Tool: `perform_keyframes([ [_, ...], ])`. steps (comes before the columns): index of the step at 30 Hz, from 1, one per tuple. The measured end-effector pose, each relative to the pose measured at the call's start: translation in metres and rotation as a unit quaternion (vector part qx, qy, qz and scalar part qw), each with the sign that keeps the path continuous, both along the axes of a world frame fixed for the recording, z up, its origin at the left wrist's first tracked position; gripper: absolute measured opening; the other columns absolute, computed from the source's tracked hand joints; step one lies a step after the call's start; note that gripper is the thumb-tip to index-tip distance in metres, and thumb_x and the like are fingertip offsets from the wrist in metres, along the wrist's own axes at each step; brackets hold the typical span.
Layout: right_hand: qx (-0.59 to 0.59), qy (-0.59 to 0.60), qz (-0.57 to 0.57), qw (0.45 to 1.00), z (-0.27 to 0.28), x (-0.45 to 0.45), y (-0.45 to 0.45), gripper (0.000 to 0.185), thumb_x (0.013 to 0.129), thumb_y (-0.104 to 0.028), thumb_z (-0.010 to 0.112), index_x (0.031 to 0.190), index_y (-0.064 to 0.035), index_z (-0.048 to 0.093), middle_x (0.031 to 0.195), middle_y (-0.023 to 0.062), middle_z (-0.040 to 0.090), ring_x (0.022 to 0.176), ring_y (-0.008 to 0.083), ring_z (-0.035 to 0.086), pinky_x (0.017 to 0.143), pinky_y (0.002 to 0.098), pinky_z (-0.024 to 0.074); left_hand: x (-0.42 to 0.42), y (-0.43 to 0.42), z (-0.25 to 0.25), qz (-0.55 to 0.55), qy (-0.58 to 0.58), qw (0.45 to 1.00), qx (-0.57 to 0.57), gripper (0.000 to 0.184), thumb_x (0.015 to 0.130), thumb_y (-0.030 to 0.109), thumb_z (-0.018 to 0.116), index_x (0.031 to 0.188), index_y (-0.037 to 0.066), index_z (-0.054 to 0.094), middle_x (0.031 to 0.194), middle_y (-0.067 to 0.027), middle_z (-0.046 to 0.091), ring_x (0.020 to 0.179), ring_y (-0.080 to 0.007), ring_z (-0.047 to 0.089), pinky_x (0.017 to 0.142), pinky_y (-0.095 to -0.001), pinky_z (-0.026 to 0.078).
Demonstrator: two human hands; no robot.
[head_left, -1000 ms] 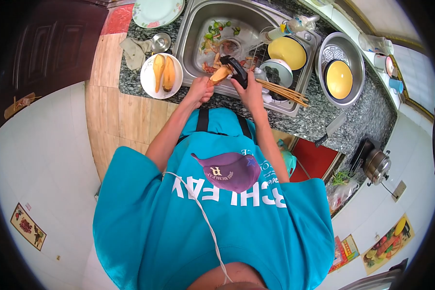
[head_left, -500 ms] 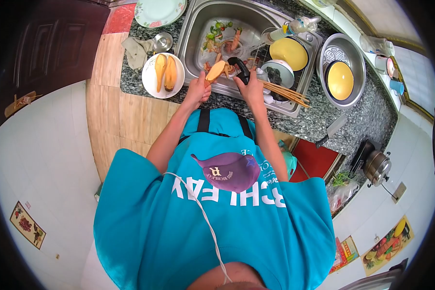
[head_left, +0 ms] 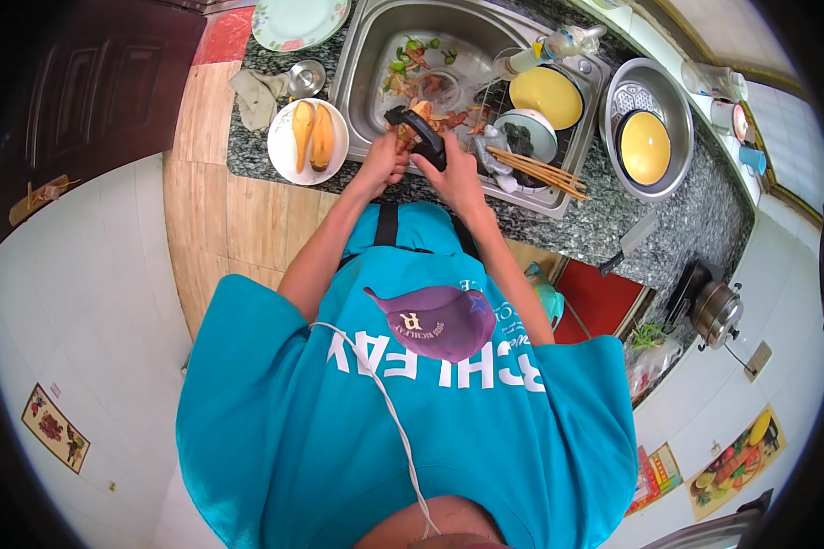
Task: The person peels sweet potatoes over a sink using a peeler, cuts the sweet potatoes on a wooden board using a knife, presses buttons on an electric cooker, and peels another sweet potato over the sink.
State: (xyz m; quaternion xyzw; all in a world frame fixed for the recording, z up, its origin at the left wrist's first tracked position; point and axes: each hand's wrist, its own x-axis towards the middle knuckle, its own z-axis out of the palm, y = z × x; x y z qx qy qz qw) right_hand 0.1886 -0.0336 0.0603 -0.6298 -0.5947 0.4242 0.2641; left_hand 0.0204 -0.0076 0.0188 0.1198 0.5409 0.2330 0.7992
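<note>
At the sink's near edge, my left hand (head_left: 384,163) is closed around a partly peeled orange root vegetable (head_left: 421,111), mostly hidden behind the peeler. My right hand (head_left: 455,179) grips a black peeler (head_left: 426,144), whose head lies over the vegetable. Orange peelings (head_left: 449,120) and green scraps (head_left: 399,67) lie in the steel sink (head_left: 362,69) beyond my hands. On the left, a white bowl (head_left: 285,167) holds two peeled orange pieces (head_left: 322,138).
Chopsticks (head_left: 545,174) lie over the sink's right part, near a yellow bowl (head_left: 547,96). Farther right are a steel basin (head_left: 673,82) and a knife (head_left: 634,240). A floral plate (head_left: 299,20), small metal bowl (head_left: 308,79) and cloth (head_left: 255,99) are at left.
My right hand and the peeler have moved left, onto the vegetable. The vegetable, clearly visible half a second ago, is now largely covered.
</note>
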Motion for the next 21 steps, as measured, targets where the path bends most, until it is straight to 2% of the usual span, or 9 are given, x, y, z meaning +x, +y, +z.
perform_keyframes([
  [3,0.016,0.0,0.018,1.0,-0.009,0.006,-0.001,0.047,0.084,-0.032,0.077,0.105,-0.0005,0.048,0.08,0.0272,0.065,0.078,0.0473,0.065,0.061,0.0479,0.05,-0.001,-0.001,0.003,-0.013,-0.009,1.0,-0.01,0.046,0.105,0.049,0.029,0.078,0.013,0.041,0.057,0.0078,0.029,0.042,-0.0032,0.022,0.036,-0.0212,0.015],
  [8,0.069,-0.009,0.034,0.997,-0.026,0.019,-0.001,0.048,0.083,-0.032,0.078,0.107,-0.0016,0.049,0.079,0.0262,0.066,0.077,0.0473,0.064,0.06,0.0474,0.05,-0.007,-0.008,0.002,-0.035,-0.053,0.998,-0.012,0.044,0.105,0.048,0.029,0.083,0.012,0.043,0.057,0.0081,0.028,0.043,-0.0025,0.021,0.035,-0.0202,0.013],
  [11,-0.012,-0.085,-0.078,0.993,-0.041,0.04,0.001,0.045,0.083,-0.032,0.077,0.101,-0.0002,0.052,0.075,0.0256,0.065,0.074,0.0455,0.066,0.06,0.047,0.05,-0.015,-0.018,0.004,-0.039,-0.073,0.996,-0.03,0.044,0.105,0.047,0.03,0.084,0.011,0.043,0.057,0.0083,0.028,0.043,-0.0024,0.021,0.034,-0.0197,0.013],
  [12,-0.021,-0.115,-0.081,0.99,-0.043,0.05,0.002,0.044,0.084,-0.033,0.077,0.101,0.0008,0.053,0.075,0.0259,0.065,0.073,0.0452,0.066,0.059,0.0471,0.05,-0.018,-0.021,0.004,-0.038,-0.09,0.995,-0.037,0.044,0.105,0.048,0.03,0.084,0.011,0.043,0.057,0.0083,0.027,0.042,-0.0026,0.021,0.034,-0.0199,0.013],
  [15,0.034,-0.095,-0.116,0.988,-0.047,0.052,-0.005,0.046,0.084,-0.036,0.077,0.102,0.0008,0.056,0.076,0.0241,0.066,0.071,0.044,0.066,0.06,0.0464,0.0496,-0.022,-0.021,-0.005,0.008,-0.055,0.998,-0.031,0.048,0.104,0.052,0.03,0.082,0.012,0.043,0.056,0.0084,0.027,0.041,-0.003,0.021,0.033,-0.02,0.013],
  [17,-0.008,-0.107,-0.063,0.992,-0.044,0.043,-0.004,0.048,0.085,-0.033,0.076,0.108,0.0022,0.053,0.078,0.0265,0.066,0.074,0.0461,0.065,0.059,0.0487,0.0496,-0.018,-0.019,-0.006,0.004,-0.03,0.999,-0.029,0.051,0.103,0.055,0.03,0.08,0.012,0.042,0.055,0.0081,0.027,0.041,-0.0032,0.021,0.033,-0.02,0.013],
  [21,-0.052,-0.112,-0.079,0.989,-0.032,0.037,0.003,0.05,0.085,-0.033,0.075,0.111,0.0021,0.05,0.079,0.0272,0.066,0.074,0.0466,0.065,0.06,0.0495,0.0497,-0.014,-0.016,-0.005,-0.028,0.006,1.0,-0.004,0.057,0.1,0.063,0.03,0.076,0.013,0.041,0.054,0.0071,0.029,0.041,-0.0038,0.022,0.033,-0.0207,0.014],
])
